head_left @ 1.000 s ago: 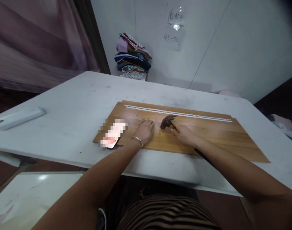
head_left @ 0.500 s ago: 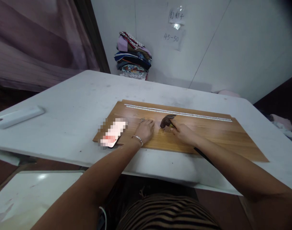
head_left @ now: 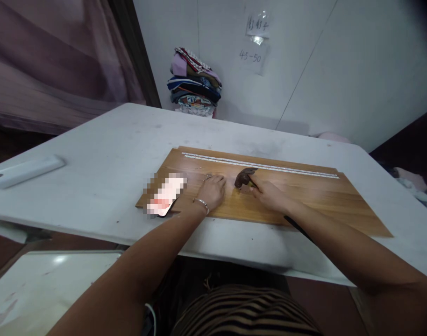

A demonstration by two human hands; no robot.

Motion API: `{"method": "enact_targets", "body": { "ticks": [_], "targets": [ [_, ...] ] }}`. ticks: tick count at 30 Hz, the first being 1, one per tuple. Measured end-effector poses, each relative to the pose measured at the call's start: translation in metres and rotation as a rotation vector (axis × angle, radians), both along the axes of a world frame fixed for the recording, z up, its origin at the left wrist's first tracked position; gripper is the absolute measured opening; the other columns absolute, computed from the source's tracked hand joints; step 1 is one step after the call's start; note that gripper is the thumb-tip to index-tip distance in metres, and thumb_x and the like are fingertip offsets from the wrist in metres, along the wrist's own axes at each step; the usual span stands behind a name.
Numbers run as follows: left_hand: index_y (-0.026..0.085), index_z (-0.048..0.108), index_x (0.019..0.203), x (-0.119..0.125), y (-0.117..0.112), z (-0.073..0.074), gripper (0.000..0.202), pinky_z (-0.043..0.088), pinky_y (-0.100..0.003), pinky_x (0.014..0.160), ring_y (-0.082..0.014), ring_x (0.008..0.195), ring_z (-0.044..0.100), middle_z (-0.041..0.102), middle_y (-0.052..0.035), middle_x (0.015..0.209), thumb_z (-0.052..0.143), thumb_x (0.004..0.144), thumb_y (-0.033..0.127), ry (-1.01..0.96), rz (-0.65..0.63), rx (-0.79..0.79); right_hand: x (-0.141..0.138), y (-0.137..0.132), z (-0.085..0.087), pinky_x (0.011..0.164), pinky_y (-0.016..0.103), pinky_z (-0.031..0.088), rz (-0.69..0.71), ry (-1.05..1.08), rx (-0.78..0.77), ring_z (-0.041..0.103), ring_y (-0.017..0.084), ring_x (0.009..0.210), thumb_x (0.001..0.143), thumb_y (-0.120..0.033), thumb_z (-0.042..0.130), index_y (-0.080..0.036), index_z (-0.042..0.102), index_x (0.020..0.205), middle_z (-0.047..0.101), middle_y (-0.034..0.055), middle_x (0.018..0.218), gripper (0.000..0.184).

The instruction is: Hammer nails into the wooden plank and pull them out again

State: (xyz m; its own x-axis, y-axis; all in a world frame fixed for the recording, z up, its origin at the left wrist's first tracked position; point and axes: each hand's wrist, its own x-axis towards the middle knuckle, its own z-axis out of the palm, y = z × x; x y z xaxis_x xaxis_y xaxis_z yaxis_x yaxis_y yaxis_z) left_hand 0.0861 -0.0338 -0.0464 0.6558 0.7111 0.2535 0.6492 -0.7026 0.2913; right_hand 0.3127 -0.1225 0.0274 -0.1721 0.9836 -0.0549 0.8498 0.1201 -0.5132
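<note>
Clock centred on the board. Wooden board point(head_left: 315, 193): flat, long, rectangular, warm brown w/ fine grain & slight sheen, lying on the white table point(head_left: 94, 158), whose smooth top has grey smudges. Hammer point(head_left: 244, 177): dark, worn-looking metal head, curved claw, set just off centre twd 10 o'clock, low over the board; can't tell if it touches. R hand point(head_left: 269, 193) at abt 3 from the head, fingers curled tight round the handle. L hand point(head_left: 212, 191) at 9, palm down on the board, fingers bent & close tog.; can't tell if they pinch anything. Metal bracelet point(head_left: 201, 203), thin & shiny, on that wrist. Metal bits point(head_left: 208, 177), slim & silvery, at 11 from the L hand, just beside it; one pin-like piece point(head_left: 198, 168) a bit further out at 10. Phone point(head_left: 166, 196), slab-shaped, blurred to squares, at 9 on the board's end. Marked strips point(head_left: 262, 165), narrow & pale, run parallel along 12. Folded cloth point(head_left: 195, 84), soft, mixed patterns, stacked at 11 by the wall.

Counts: 1 hammer, 1 phone, 1 bracelet, 2 strips, 1 cloth stack, 2 handwritten sheets point(head_left: 250, 57) up at 12, 1 smooth white plastic piece point(head_left: 27, 170) w/ a hole, far out at 9; metal bits too small to count
</note>
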Motion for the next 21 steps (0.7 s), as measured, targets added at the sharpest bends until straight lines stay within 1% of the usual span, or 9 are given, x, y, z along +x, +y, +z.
{"method": "enact_targets", "body": {
  "ticks": [2, 4, 8, 15, 18, 21],
  "targets": [
    [0.016, 0.074, 0.110, 0.0000, 0.0000, 0.0001, 0.031, 0.050, -0.043, 0.107, -0.0263, 0.116, 0.065, 0.073, -0.0153, 0.120, 0.044, 0.101, 0.014, -0.004, -0.001, -0.005, 0.0000, 0.0005, 0.0005, 0.075, 0.035, 0.053, -0.008, -0.015, -0.008, 0.072, 0.027, 0.086, 0.101, -0.032, 0.048, -0.021, 0.053, 0.151, 0.079, 0.0120, 0.108, 0.051],
    [0.015, 0.074, 0.110, -0.0002, 0.0000, 0.0004, 0.032, 0.050, -0.043, 0.107, -0.0268, 0.117, 0.065, 0.073, -0.0157, 0.120, 0.044, 0.101, 0.014, 0.001, 0.000, -0.008, -0.0006, 0.0005, 0.0013, 0.079, 0.037, 0.054, -0.017, -0.038, -0.018, 0.073, 0.029, 0.091, 0.101, -0.031, 0.048, -0.020, 0.052, 0.152, 0.079, 0.0140, 0.113, 0.052],
    [0.017, 0.075, 0.110, -0.0008, 0.0001, 0.0006, 0.032, 0.050, -0.044, 0.108, -0.0263, 0.116, 0.066, 0.073, -0.0146, 0.120, 0.044, 0.102, 0.016, -0.018, -0.003, -0.007, -0.0014, -0.0008, 0.0012, 0.084, 0.041, 0.054, -0.018, -0.040, -0.029, 0.073, 0.031, 0.095, 0.101, -0.030, 0.048, -0.019, 0.052, 0.152, 0.078, 0.0161, 0.118, 0.052],
    [0.015, 0.075, 0.111, -0.0003, 0.0006, 0.0003, 0.032, 0.050, -0.044, 0.108, -0.0270, 0.117, 0.066, 0.073, -0.0162, 0.123, 0.044, 0.102, 0.016, -0.008, 0.002, -0.010, 0.0011, -0.0017, -0.0014, 0.082, 0.037, 0.055, -0.001, -0.048, -0.008, 0.074, 0.028, 0.097, 0.100, -0.029, 0.048, -0.021, 0.052, 0.151, 0.077, 0.0137, 0.121, 0.052],
    [0.015, 0.075, 0.111, -0.0006, 0.0006, 0.0002, 0.032, 0.050, -0.044, 0.109, -0.0268, 0.118, 0.066, 0.073, -0.0162, 0.124, 0.043, 0.102, 0.016, 0.004, 0.007, -0.010, 0.0011, -0.0014, 0.0011, 0.083, 0.037, 0.055, -0.015, -0.034, -0.014, 0.074, 0.028, 0.096, 0.100, -0.028, 0.047, -0.021, 0.052, 0.152, 0.077, 0.0139, 0.120, 0.053],
    [0.017, 0.075, 0.110, -0.0009, 0.0011, -0.0004, 0.032, 0.050, -0.044, 0.108, -0.0266, 0.117, 0.066, 0.073, -0.0153, 0.122, 0.044, 0.102, 0.017, -0.008, 0.004, -0.006, 0.0001, -0.0009, 0.0034, 0.085, 0.039, 0.055, -0.016, -0.015, -0.014, 0.074, 0.029, 0.094, 0.100, -0.030, 0.048, -0.022, 0.055, 0.149, 0.078, 0.0128, 0.114, 0.050]
  ]
}}
